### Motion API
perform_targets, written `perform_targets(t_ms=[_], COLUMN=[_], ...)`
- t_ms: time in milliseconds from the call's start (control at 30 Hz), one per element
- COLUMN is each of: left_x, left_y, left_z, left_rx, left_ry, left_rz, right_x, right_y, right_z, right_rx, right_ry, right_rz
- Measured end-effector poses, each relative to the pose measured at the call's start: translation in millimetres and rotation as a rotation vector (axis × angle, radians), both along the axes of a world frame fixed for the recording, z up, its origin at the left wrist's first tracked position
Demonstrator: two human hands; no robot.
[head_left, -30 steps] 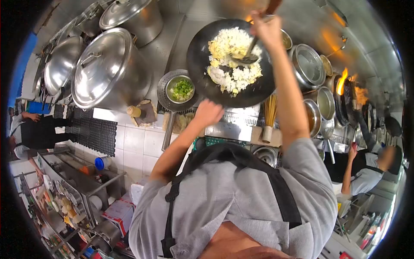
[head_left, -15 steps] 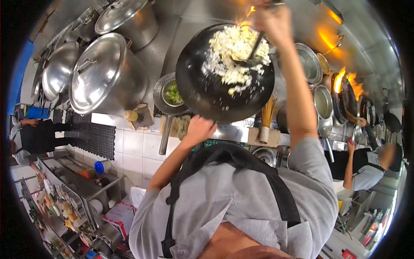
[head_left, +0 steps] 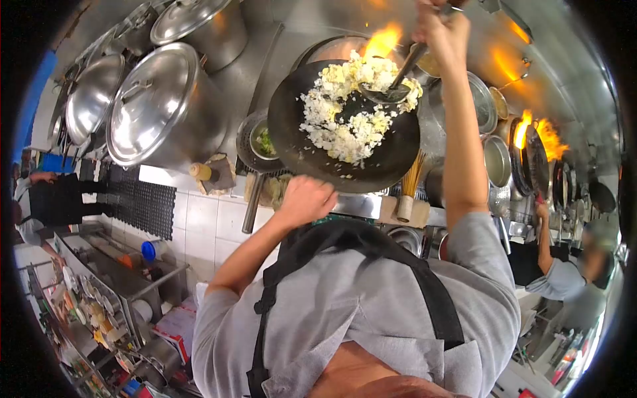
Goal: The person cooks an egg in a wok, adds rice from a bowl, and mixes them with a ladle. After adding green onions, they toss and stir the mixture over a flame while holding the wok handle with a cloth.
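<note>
A black wok (head_left: 282, 126) lies in front of me, tilted over the stove. White rice with yellow egg bits (head_left: 352, 136) spreads in a curved band inside it. My left hand (head_left: 308, 201) is closed at the wok's near edge; the part it grips is hidden under the fingers. My right hand (head_left: 443, 36), at the far right of the wok, is wrapped around the handle of a ladle (head_left: 391, 94). The ladle's bowl rests in the rice near the far rim. Behind it a flame (head_left: 383, 41) rises at the burner.
Left of the wok, a perforated strainer (head_left: 247, 154) carries a small bowl of chopped greens (head_left: 265, 141). Large lidded pots (head_left: 156, 99) stand farther left. A bamboo brush (head_left: 410, 189) is at right. A co-worker (head_left: 557, 265) works by another flaming wok (head_left: 536, 159); another person (head_left: 56, 199) stands left.
The wok has tipped and its far rim has dropped toward me, uncovering the burner. Rice has spread nearer and the flame has grown. My right hand has shifted slightly right with the ladle.
</note>
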State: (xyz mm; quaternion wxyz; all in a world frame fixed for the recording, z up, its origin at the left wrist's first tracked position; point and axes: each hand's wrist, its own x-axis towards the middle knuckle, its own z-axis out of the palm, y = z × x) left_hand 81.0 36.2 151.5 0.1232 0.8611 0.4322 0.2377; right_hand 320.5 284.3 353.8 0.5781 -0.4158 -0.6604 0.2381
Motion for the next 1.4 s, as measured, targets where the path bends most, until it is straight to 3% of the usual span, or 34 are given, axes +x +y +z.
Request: perform_targets(t_ms=[67, 133, 200, 267, 333, 367, 400, 433, 467, 500, 533, 600, 633, 700, 767, 833, 900, 933, 967, 1000, 1033, 1067, 1100, 1167, 1200, 1233, 1267, 1333, 1367, 1400], left_x=[17, 24, 32, 17, -4, -5, -3, 1, 11, 22, 30, 40, 43, 26, 14, 12, 26, 34, 42, 45, 45, 31, 24, 1, -2, -11, -4, 18, 28, 44], left_y=[33, 65, 66, 33, -7, -6, -8, -16, -1, 20, 45, 70, 63, 31, 6, -7, 32, 60, 78, 81, 76, 59, 47, 3, -8, -15, -7, 32, 54, 75], left_z=[13, -4, -60, -94, -85, -69, -49, -28, -6, 3, -2, -47, -64, -78, -61, -19, 15, 11, 11, -9, -59, -58, -92, -89, -78, -34, -15, 3, -5, -36], left_rx=[-0.002, 0.013, 0.043, 0.039, -0.052, -0.018, 0.01, 0.025, 0.165, 0.117, -0.005, -0.013, -0.021, -0.1, -0.076, 0.007, 0.042, 0.026, -0.144, -0.156, -0.02, -0.068, -0.113, -0.038, -0.126, -0.172, 0.017, 0.176, 0.182, 0.189], left_ry=[0.0, 0.001, -0.004, 0.084, 0.047, 0.026, 0.003, -0.017, -0.025, 0.003, 0.026, 0.093, 0.089, 0.141, 0.066, -0.039, -0.073, -0.018, 0.202, 0.227, 0.257, 0.323, 0.29, 0.187, 0.19, 0.166, 0.04, 0.013, -0.076, -0.006], left_rz=[0.001, 0.002, 0.028, 0.055, 0.031, 0.026, 0.025, 0.022, 0.012, 0.027, -0.007, 0.062, 0.095, 0.06, 0.031, 0.028, -0.005, -0.044, -0.036, 0.026, 0.071, 0.044, 0.046, 0.086, 0.155, 0.068, 0.062, -0.038, -0.061, 0.008], right_x=[-21, -66, -59, -35, -13, -15, -22, -17, -21, -28, -51, -90, -83, -53, -20, 3, -25, -34, -43, -44, -41, -35, -27, 3, 31, 57, 80, 46, 5, -37], right_y=[-37, -37, 16, 15, 2, -15, -32, -31, -39, -46, -34, 10, 33, 15, 6, -14, -66, -68, -47, -26, -11, -3, 3, 13, 34, 57, 79, 48, 48, 48], right_z=[-10, -61, -114, -61, -2, 19, 36, 32, 18, -2, -37, -122, -130, -55, -29, -14, -20, -44, -78, -91, -87, -68, -41, -4, -8, -12, -15, -28, -53, -78], right_rx=[0.143, 0.389, 0.392, -0.155, -0.116, -0.179, -0.076, 0.106, 0.095, 0.1, 0.189, 0.486, 0.146, -0.296, -0.106, -0.033, 0.074, 0.156, 0.236, 0.193, 0.051, -0.092, -0.178, -0.192, -0.057, 0.083, 0.222, 0.409, 0.629, 0.849], right_ry=[0.074, 0.035, -0.448, -0.348, -0.211, 0.268, 0.345, 0.256, 0.208, 0.163, 0.074, -0.403, -0.246, -0.376, -0.035, -0.032, 0.085, -0.025, -0.177, -0.29, -0.365, -0.401, -0.384, -0.214, -0.115, -0.027, 0.044, 0.03, -0.076, -0.172], right_rz=[-0.076, -0.136, -0.299, -0.061, -0.1, 0.042, -0.074, -0.074, -0.093, -0.114, -0.208, -0.314, -0.065, -0.009, 0.018, -0.09, -0.137, -0.186, -0.19, -0.187, -0.182, -0.181, -0.2, -0.204, -0.194, -0.177, -0.156, -0.223, -0.306, -0.419])
